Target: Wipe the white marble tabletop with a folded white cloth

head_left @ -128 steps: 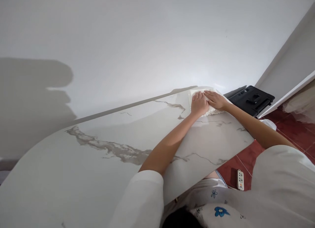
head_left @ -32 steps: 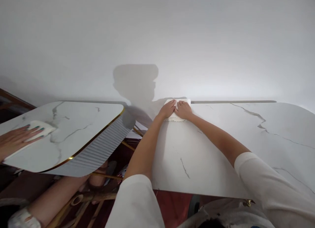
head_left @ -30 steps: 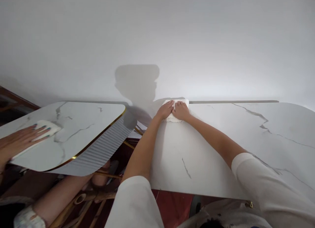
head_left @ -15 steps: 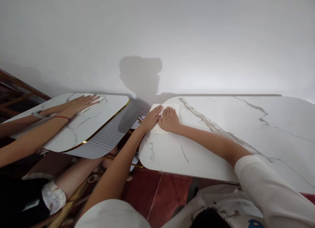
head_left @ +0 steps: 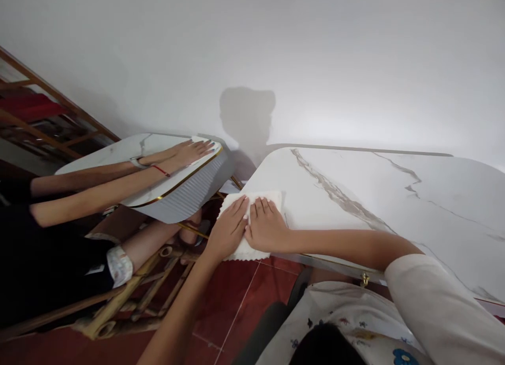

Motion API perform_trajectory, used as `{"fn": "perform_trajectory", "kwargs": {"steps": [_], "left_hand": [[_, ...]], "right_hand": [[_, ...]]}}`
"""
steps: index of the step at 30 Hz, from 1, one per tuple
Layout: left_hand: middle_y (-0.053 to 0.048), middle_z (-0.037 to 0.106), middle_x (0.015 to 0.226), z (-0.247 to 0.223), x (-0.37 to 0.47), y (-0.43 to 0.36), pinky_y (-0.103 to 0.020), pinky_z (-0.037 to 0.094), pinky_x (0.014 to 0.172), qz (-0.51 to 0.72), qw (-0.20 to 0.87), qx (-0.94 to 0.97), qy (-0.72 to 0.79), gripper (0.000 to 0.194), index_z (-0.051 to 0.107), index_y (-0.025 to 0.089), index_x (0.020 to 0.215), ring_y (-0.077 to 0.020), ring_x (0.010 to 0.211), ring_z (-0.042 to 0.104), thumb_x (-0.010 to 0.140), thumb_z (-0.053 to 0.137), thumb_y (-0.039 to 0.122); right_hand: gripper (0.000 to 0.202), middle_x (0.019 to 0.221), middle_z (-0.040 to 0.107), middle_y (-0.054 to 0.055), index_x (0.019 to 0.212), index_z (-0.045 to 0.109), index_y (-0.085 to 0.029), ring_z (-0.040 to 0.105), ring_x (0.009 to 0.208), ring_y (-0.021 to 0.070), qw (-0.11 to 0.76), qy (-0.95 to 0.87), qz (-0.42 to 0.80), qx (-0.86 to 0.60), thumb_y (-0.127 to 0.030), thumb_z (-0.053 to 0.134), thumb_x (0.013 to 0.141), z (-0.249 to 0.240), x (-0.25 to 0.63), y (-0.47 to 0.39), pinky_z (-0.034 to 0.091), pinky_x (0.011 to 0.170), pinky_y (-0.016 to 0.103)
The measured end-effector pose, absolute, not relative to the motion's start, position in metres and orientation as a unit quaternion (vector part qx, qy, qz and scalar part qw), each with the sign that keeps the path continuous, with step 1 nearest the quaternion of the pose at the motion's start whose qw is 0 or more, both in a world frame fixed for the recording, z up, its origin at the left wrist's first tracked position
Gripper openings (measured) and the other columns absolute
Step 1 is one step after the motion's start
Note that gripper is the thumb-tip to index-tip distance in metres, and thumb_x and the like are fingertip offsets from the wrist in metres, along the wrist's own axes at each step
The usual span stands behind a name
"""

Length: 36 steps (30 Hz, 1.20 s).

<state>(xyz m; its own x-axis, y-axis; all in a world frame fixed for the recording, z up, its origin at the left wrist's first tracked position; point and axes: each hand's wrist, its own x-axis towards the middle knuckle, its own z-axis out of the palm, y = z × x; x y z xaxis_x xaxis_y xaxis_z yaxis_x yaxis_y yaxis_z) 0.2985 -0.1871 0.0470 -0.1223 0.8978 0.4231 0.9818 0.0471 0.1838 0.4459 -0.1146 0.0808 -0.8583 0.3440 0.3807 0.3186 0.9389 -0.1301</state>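
Left hand (head_left: 228, 231) and right hand (head_left: 269, 227) lie flat side by side, fingers extended, pressing down on white scalloped-edge cloth (head_left: 251, 252). Cloth covers near left corner of white marble-look tabletop (head_left: 335, 165), lower edge showing against red tiled floor (head_left: 236, 286). Left: co-worker's hands (head_left: 192, 154) on gold-trimmed white table with ribbed grey side (head_left: 193, 196).

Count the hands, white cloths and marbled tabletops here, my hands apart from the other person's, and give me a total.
Your hands: 2 (left hand, right hand)
Other person's hands: 2 (near hand, far hand)
White cloths: 2 (your cloth, other cloth)
Marbled tabletops: 2 (right tabletop, left tabletop)
Total: 8
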Motion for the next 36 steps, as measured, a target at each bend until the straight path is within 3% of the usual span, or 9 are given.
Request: {"fn": "perform_trajectory", "kwargs": {"steps": [9, 20, 30, 36], "left_hand": [[-0.015, 0.039, 0.144, 0.06, 0.335, -0.135, -0.04, 0.026, 0.113, -0.183, 0.091, -0.673, -0.711, 0.055, 0.039, 0.006, 0.136, -0.0222, 0.135, 0.032, 0.09, 0.022, 0.03], [-0.005, 0.043, 0.142, 0.083, 0.304, -0.023, -0.036, 0.027, 0.113, -0.262, 0.046, -0.637, -0.723, 0.047, 0.046, 0.016, 0.132, -0.0189, 0.134, 0.034, 0.088, 0.034, 0.026], [-0.009, 0.045, 0.14, 0.088, 0.258, 0.069, -0.035, 0.029, 0.111, -0.275, 0.071, -0.617, -0.734, 0.046, 0.05, 0.012, 0.128, -0.0204, 0.131, 0.039, 0.086, 0.033, 0.02], [-0.003, 0.05, 0.137, 0.096, 0.261, 0.119, -0.032, 0.03, 0.11, -0.276, 0.062, -0.642, -0.712, 0.046, 0.053, 0.018, 0.127, -0.0164, 0.129, 0.042, 0.085, 0.034, 0.02]], "right_hand": [[0.059, 0.139, 0.039, 0.027, 0.132, 0.041, 0.007, 0.035, 0.13, 0.0343, 0.164, -0.966, 0.026, -0.196, -0.032, 0.041, 0.088, 0.091, 0.482, -0.07, 0.022, 0.109, 0.043], [0.051, 0.14, 0.043, 0.019, 0.132, 0.044, -0.002, 0.036, 0.13, 0.0274, 0.168, -0.965, -0.01, -0.203, -0.031, 0.036, 0.091, 0.1, 0.443, 0.047, 0.023, 0.108, 0.038], [0.046, 0.135, 0.049, 0.015, 0.13, 0.047, -0.007, 0.041, 0.125, 0.0233, 0.196, -0.956, -0.036, -0.217, -0.031, 0.037, 0.092, 0.106, 0.39, 0.136, 0.026, 0.106, 0.033], [0.044, 0.128, 0.055, 0.014, 0.127, 0.05, -0.009, 0.044, 0.122, 0.0239, 0.213, -0.938, -0.04, -0.269, -0.031, 0.038, 0.092, 0.108, 0.395, 0.172, 0.028, 0.104, 0.034]]}}
